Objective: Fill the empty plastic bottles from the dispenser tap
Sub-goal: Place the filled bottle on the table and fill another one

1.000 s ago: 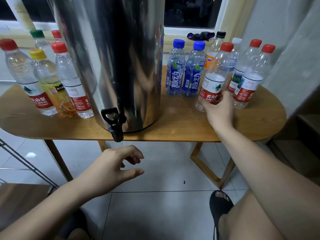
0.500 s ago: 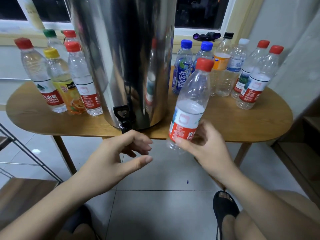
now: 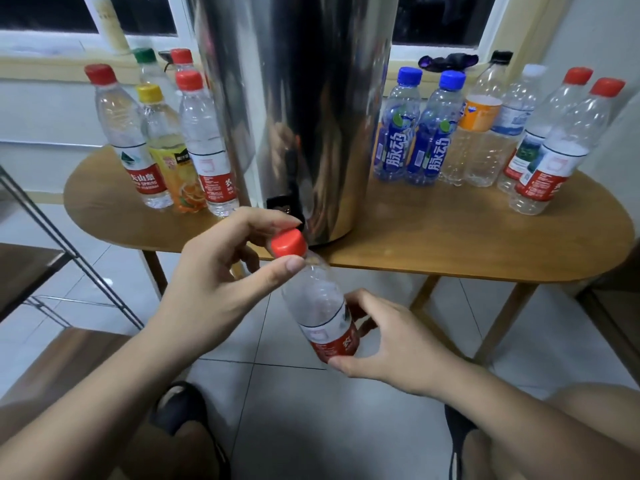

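1. In mid-air in front of the table (image 3: 450, 244), just this side of the tap (image 3: 281, 205), I have the bottle (image 3: 320, 306) tilted, its neck leaning up and to the left, its base towards me.
2. It looks clear and empty, so I judge it very light. The thin wall will likely dent under a hard squeeze and spring about when the cap (image 3: 288, 243) turns.
3. My right hand (image 3: 391, 344) grips it low, fingers and thumb curled round the red label. That band is the best hold, I think: the printed wrap gives grip, and the body seems stiffer there than on the bare shoulder.
4. My left hand (image 3: 214, 282) has forefinger and thumb closed narrowly on the red cap, the other fingers tucked behind it. The cap is on, so it must come off before any filling.
5. Once filled, the bottle will be much heavier and perhaps wet and slippery. I would keep a full wrap low on the body.
6. The dispenser (image 3: 294, 116) stands on the table right behind. Its tap is partly hidden by my left hand.
7. Capped bottles stand either side: the left group (image 3: 162, 147), whose fill I cannot judge, and the right group (image 3: 485, 133), which looks empty.
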{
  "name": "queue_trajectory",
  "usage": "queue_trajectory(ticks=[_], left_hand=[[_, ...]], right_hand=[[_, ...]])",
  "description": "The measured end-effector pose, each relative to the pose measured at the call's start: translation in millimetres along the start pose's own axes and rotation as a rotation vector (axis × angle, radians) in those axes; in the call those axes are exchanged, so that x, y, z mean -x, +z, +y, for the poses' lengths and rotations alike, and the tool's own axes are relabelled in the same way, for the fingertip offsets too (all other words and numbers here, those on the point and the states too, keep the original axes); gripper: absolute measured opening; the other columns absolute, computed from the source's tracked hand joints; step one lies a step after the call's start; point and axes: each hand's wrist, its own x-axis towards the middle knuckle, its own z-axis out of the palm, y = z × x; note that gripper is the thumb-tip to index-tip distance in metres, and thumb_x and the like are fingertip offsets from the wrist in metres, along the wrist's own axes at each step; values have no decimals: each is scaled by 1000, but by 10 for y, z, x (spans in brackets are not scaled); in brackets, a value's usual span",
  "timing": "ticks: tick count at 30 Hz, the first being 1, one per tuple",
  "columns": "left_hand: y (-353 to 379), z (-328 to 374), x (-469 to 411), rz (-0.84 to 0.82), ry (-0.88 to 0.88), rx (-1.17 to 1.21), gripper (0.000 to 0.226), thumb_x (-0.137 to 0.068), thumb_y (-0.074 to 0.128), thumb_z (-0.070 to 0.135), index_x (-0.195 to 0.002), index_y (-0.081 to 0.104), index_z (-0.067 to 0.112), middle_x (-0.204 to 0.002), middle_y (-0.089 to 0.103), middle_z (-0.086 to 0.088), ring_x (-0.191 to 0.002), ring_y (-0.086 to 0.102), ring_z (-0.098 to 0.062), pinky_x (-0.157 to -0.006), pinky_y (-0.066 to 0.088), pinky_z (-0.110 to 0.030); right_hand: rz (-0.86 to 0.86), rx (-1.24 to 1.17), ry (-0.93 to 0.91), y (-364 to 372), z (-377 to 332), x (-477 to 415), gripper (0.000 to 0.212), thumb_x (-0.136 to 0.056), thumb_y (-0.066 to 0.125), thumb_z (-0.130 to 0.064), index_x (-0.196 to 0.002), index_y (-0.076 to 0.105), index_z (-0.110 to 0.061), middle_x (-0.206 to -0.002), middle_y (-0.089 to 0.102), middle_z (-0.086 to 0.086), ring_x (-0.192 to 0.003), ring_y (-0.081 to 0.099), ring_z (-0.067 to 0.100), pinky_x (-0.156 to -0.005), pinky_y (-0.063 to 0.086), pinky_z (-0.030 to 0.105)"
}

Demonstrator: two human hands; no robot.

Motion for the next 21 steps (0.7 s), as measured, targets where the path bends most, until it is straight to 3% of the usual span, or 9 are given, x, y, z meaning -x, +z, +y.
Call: queue_trajectory(ticks=[4, 9, 11, 15, 18, 21], left_hand=[[-21, -3, 7, -51, -43, -28, 30, -94, 83, 39, -121, 74, 28, -114, 75, -1, -105, 71, -25, -80, 55, -53], [113, -44, 49, -269, -108, -93, 24, -92, 86, 30, -113, 73, 31, -111, 76, 10, -100, 71, -17, -79, 58, -44], [145, -52, 56, -332, -106, -137, 24, -93, 86, 28, -113, 73, 33, -112, 76, 14, -102, 71, -15, -80, 59, -42], [67, -96, 15, -439, -115, -201, 31, -93, 84, 33, -122, 75, 40, -118, 75, 25, -111, 71, -6, -85, 60, -32], [16, -149, -5, -465, -89, -245, 34, -93, 84, 34, -125, 77, 41, -117, 74, 23, -108, 71, -7, -83, 56, -24], [16, -172, -12, -412, -104, -295, 28, -88, 87, 38, -115, 79, 39, -107, 75, 22, -101, 69, -3, -80, 51, -17]], right_hand=[[9, -16, -3, -41, -28, -28, 75, -76, 92, -62, -138, 51, -47, -131, 61, -26, -123, 59, -1, -101, 54, 29], [30, -105, -45, -56, -115, -53, 74, -80, 93, -47, -143, 52, -46, -135, 58, -24, -132, 55, 4, -106, 51, 29], [2, -108, -47, -53, -118, -71, 74, -82, 93, -41, -144, 53, -45, -136, 60, -23, -133, 56, 2, -105, 51, 25], [-44, -43, -26, -51, -115, -87, 75, -82, 92, -49, -146, 54, -47, -131, 65, -27, -127, 56, -11, -97, 49, 14], [-42, -43, -37, -11, -84, -97, 73, -81, 92, -52, -145, 57, -44, -126, 67, -24, -123, 61, -5, -98, 54, 22], [-9, -51, -50, 49, -61, -106, 72, -79, 93, -53, -142, 61, -41, -123, 68, -21, -121, 64, 1, -98, 57, 29]])
